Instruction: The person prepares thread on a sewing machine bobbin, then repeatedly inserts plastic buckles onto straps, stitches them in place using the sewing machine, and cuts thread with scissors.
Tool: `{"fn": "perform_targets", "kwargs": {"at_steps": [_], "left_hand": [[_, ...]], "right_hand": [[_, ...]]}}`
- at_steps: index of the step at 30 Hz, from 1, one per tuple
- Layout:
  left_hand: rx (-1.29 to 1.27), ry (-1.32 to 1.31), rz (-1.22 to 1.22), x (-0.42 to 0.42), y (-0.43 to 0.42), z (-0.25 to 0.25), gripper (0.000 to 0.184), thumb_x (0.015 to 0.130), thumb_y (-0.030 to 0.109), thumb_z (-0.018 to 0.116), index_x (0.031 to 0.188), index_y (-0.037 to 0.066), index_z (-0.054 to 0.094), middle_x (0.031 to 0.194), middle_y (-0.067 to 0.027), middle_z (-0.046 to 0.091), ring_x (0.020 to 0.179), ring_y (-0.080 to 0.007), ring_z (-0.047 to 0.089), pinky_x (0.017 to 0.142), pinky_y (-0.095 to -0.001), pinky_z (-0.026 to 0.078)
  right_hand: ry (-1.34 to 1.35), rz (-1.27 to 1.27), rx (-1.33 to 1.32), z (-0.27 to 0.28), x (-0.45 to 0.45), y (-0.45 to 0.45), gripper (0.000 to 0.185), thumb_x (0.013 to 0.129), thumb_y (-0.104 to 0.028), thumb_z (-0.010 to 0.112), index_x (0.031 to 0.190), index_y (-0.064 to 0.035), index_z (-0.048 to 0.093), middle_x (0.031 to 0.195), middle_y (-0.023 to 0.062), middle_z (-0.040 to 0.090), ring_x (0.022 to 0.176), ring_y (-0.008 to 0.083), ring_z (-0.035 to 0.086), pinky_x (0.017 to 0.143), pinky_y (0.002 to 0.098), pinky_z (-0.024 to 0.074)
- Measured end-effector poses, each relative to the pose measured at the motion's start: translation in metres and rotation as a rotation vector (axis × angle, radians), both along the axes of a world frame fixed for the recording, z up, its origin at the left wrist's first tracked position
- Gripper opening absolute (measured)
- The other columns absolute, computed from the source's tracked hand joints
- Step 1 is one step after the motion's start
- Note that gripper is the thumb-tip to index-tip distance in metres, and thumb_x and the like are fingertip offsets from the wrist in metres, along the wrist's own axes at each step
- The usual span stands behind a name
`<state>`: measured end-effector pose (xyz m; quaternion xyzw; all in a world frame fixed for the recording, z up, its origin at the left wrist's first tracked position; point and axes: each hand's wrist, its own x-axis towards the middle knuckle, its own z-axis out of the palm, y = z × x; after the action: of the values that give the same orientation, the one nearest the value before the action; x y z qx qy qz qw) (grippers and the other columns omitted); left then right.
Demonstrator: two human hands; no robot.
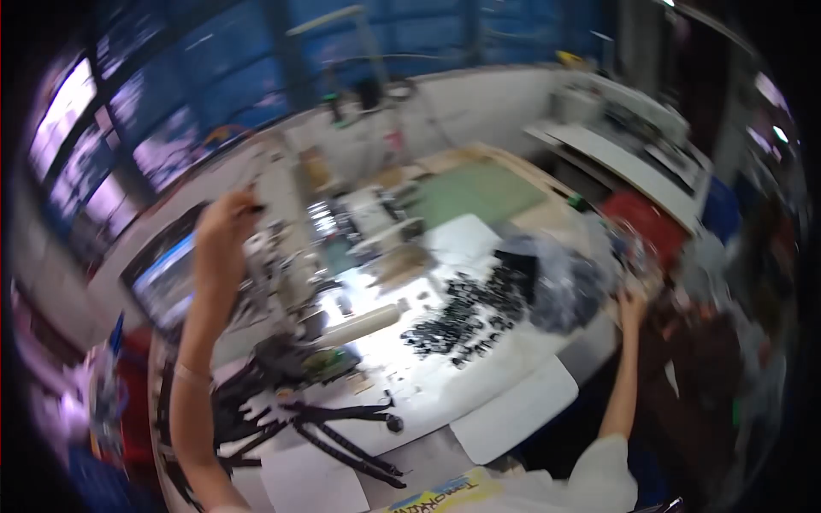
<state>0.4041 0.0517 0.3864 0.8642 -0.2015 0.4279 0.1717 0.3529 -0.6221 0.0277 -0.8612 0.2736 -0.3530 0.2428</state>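
Note:
My left hand (229, 221) is raised over the left part of the worktable, beside a sewing machine (376, 218). Its fingers are curled, and a small dark bit shows at the fingertips; what they hold I cannot make out. At the table's right edge my right hand (634, 297) reaches to clear plastic (629, 244), its fingers smeared by motion. Left of it lies a bulging clear bag (564, 291) with dark contents. Many small black pieces (466, 321) are spread on the lit white tabletop (419, 368). Black straps (342, 427) lie nearer my body.
A screen (167, 278) stands at the left. A green mat (475, 197) lies at the back, and a white sheet (517, 410) at the front edge. Another machine table (624, 154) stands back right, near a red container (637, 222). Dark brown cloth (697, 385) hangs at the right.

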Motion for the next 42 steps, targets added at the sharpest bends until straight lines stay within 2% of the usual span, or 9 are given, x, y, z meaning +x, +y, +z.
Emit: {"fn": "perform_targets", "kwargs": {"at_steps": [2, 5, 10, 14, 16, 22, 28, 35, 42], "left_hand": [[-0.267, 0.295, -0.117, -0.004, -0.010, 0.006, 0.019, 0.085, 0.000, 0.050, 0.103, 0.004, 0.049, 0.084, -0.0075, 0.059, 0.073, -0.0121, 0.055, 0.061, -0.0260, 0.045], [-0.460, 0.500, -0.278, 0.006, -0.003, 0.010, 0.015, 0.091, 0.001, 0.039, 0.106, 0.002, 0.041, 0.091, -0.0129, 0.059, 0.083, -0.0133, 0.060, 0.070, -0.0229, 0.050], [-0.442, 0.432, -0.258, 0.007, 0.001, 0.014, 0.013, 0.092, 0.004, 0.042, 0.105, -0.001, 0.041, 0.091, -0.0132, 0.060, 0.088, -0.0155, 0.062, 0.073, -0.0232, 0.051], [-0.428, 0.394, -0.219, 0.004, -0.003, 0.012, 0.013, 0.092, 0.006, 0.046, 0.102, -0.001, 0.044, 0.090, -0.0133, 0.062, 0.086, -0.0165, 0.063, 0.072, -0.0237, 0.051], [-0.424, 0.348, -0.217, 0.005, -0.003, 0.008, 0.013, 0.091, 0.006, 0.047, 0.102, -0.001, 0.046, 0.089, -0.0141, 0.063, 0.084, -0.0169, 0.064, 0.070, -0.0243, 0.051], [-0.433, 0.324, -0.211, 0.004, -0.004, 0.007, 0.013, 0.091, 0.006, 0.048, 0.102, -0.001, 0.047, 0.086, -0.0140, 0.064, 0.083, -0.0168, 0.065, 0.069, -0.0247, 0.052], [-0.395, 0.315, -0.214, 0.005, -0.001, 0.008, 0.016, 0.090, 0.009, 0.051, 0.101, -0.001, 0.048, 0.084, -0.0141, 0.065, 0.082, -0.0169, 0.065, 0.068, -0.0248, 0.052], [-0.412, 0.300, -0.248, 0.007, 0.000, 0.008, 0.014, 0.090, 0.008, 0.051, 0.101, -0.001, 0.050, 0.083, -0.0142, 0.065, 0.082, -0.0165, 0.065, 0.068, -0.0245, 0.051], [-0.421, 0.116, -0.359, -0.038, 0.014, 0.004, 0.019, 0.081, -0.003, 0.058, 0.100, 0.000, 0.061, 0.087, -0.0066, 0.063, 0.079, -0.0088, 0.058, 0.068, -0.0204, 0.045]], "right_hand": [[-0.151, 0.015, 0.090, -0.024, 0.008, -0.018, 0.023, 0.081, -0.019, 0.059, 0.086, 0.0031, 0.066, 0.077, 0.0183, 0.064, 0.070, 0.0235, 0.062, 0.066, 0.0333, 0.0455], [-0.501, -0.194, -0.061, -0.005, 0.008, -0.026, 0.020, 0.091, -0.019, 0.047, 0.091, -0.0010, 0.057, 0.075, 0.0077, 0.065, 0.066, 0.0205, 0.059, 0.065, 0.0328, 0.0454], [-0.525, 0.310, 0.590, 0.145, 0.052, 0.103, 0.027, 0.094, -0.025, 0.042, 0.114, -0.0091, 0.050, 0.058, -0.0031, 0.042, 0.042, 0.0063, 0.040, 0.035, 0.0203, 0.0296], [-0.305, 1.116, 0.016, 0.250, 0.078, 0.297, 0.031, 0.093, -0.018, 0.040, 0.116, -0.0018, 0.053, 0.113, 0.0155, 0.056, 0.103, 0.0273, 0.053, 0.090, 0.0311, 0.0389], [-0.227, 1.279, 0.047, 0.276, 0.088, 0.374, 0.030, 0.093, -0.026, 0.042, 0.106, -0.0055, 0.060, 0.097, 0.0118, 0.061, 0.092, 0.0259, 0.056, 0.082, 0.0359, 0.0423], [-0.362, 1.167, -0.554, 0.285, 0.155, 0.501, 0.041, 0.087, -0.038, 0.049, 0.075, 0.0002, 0.056, 0.079, 0.0163, 0.061, 0.077, 0.0300, 0.059, 0.066, 0.0393, 0.0460], [-0.380, 1.248, -0.528, 0.282, 0.167, 0.527, 0.046, 0.089, -0.041, 0.046, 0.071, 0.0000, 0.054, 0.057, 0.0164, 0.058, 0.054, 0.0347, 0.059, 0.051, 0.0438, 0.0449], [-0.329, 1.268, -0.544, 0.286, 0.176, 0.534, 0.046, 0.087, -0.044, 0.048, 0.067, -0.0028, 0.055, 0.058, 0.0145, 0.057, 0.056, 0.0334, 0.059, 0.053, 0.0413, 0.0452], [-0.116, 1.188, 0.005, 0.245, 0.117, 0.432, 0.041, 0.085, -0.039, 0.054, 0.070, -0.0015, 0.052, 0.059, 0.0138, 0.052, 0.054, 0.0295, 0.051, 0.052, 0.0361, 0.0398]]}}
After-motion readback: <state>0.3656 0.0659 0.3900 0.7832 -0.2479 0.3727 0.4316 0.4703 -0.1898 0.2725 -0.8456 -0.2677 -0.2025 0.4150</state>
